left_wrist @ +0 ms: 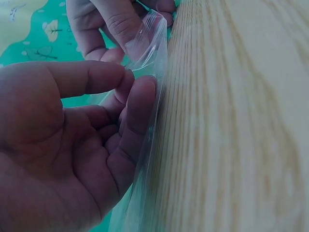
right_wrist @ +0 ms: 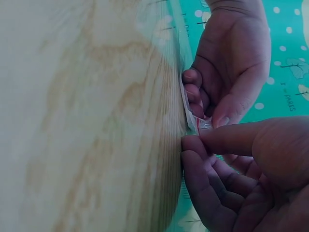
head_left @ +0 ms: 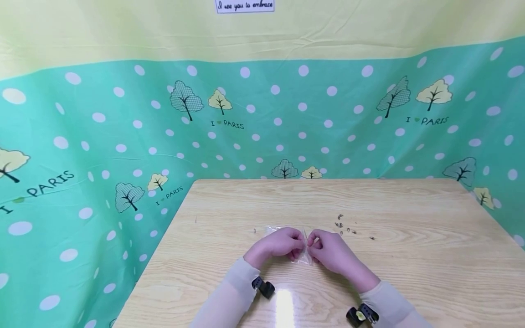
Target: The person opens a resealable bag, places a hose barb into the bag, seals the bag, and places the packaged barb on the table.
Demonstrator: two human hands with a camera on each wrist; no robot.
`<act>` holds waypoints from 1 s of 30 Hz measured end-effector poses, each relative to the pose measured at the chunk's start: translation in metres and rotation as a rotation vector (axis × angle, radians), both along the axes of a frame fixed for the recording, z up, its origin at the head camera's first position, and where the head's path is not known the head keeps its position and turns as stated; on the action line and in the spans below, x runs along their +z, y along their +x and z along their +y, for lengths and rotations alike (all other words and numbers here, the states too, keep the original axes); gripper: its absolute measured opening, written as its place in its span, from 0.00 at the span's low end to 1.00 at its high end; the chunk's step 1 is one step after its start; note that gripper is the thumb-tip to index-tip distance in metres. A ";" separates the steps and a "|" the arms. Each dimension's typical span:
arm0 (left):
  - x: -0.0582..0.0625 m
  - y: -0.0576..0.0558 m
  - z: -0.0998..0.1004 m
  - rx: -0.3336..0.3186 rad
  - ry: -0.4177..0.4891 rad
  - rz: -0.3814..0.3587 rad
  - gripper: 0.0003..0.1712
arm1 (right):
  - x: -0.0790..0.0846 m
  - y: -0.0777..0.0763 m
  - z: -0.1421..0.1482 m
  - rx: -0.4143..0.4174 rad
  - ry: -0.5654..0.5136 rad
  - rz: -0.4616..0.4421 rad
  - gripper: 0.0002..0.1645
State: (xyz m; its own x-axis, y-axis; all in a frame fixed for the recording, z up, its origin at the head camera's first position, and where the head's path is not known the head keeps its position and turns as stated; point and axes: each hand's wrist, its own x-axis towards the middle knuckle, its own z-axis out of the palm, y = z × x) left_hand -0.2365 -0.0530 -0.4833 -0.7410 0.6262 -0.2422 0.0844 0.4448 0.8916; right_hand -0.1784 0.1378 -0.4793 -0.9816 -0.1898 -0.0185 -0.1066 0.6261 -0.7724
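Note:
A clear plastic zip bag (head_left: 304,259) lies low over the wooden table between the two hands. My left hand (head_left: 282,242) pinches the bag near its edge between thumb and fingers. From the other side, my right hand (head_left: 331,251) pinches the same edge, its fingertips close to the left ones. In the right wrist view a red line shows along the bag's edge (right_wrist: 198,123). Seen from the left wrist, the clear film (left_wrist: 157,46) rises between both hands and runs down behind the left fingers. Part of the bag is hidden under the left hand.
Several small dark metallic-looking pieces (head_left: 339,224) lie scattered on the table (head_left: 410,273) beyond the right hand, one piece (head_left: 372,238) farther right. A tiny bit (head_left: 254,230) lies left of the bag. A green dotted curtain (head_left: 287,123) hangs behind the table.

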 end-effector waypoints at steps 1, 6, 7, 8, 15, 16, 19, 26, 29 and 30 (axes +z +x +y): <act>0.000 0.000 0.000 0.001 0.005 -0.007 0.09 | 0.000 0.000 0.000 0.004 -0.007 -0.001 0.06; -0.001 -0.002 0.000 0.021 0.017 -0.026 0.09 | 0.000 0.000 0.000 -0.004 -0.019 -0.004 0.06; -0.001 -0.003 0.000 0.028 0.017 -0.027 0.09 | 0.001 0.000 0.000 -0.009 -0.020 -0.005 0.07; -0.002 -0.003 0.001 0.033 0.016 -0.027 0.09 | 0.001 0.001 0.000 -0.015 -0.018 -0.007 0.07; -0.004 -0.004 -0.001 0.028 0.028 -0.035 0.11 | 0.000 0.001 -0.002 -0.045 0.033 -0.001 0.10; -0.004 -0.004 -0.001 0.024 0.031 -0.037 0.11 | 0.000 0.001 -0.002 -0.046 0.043 0.007 0.10; -0.006 -0.006 -0.002 0.012 0.039 -0.039 0.10 | 0.000 0.002 -0.002 -0.046 0.063 0.025 0.12; -0.007 -0.008 -0.004 -0.007 0.067 -0.053 0.09 | 0.000 0.002 -0.003 -0.041 0.076 0.018 0.18; -0.007 -0.008 -0.007 -0.025 0.074 -0.061 0.10 | -0.001 0.002 -0.004 -0.043 0.068 0.017 0.17; -0.007 -0.008 -0.007 -0.032 0.077 -0.065 0.10 | -0.001 0.002 -0.005 -0.045 0.064 0.012 0.17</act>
State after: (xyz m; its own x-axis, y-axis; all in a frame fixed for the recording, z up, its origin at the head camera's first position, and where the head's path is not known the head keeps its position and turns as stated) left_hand -0.2447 -0.0603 -0.4901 -0.7047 0.6680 -0.2393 0.0387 0.3729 0.9271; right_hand -0.1766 0.1332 -0.4805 -0.9894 -0.1441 -0.0172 -0.0861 0.6783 -0.7297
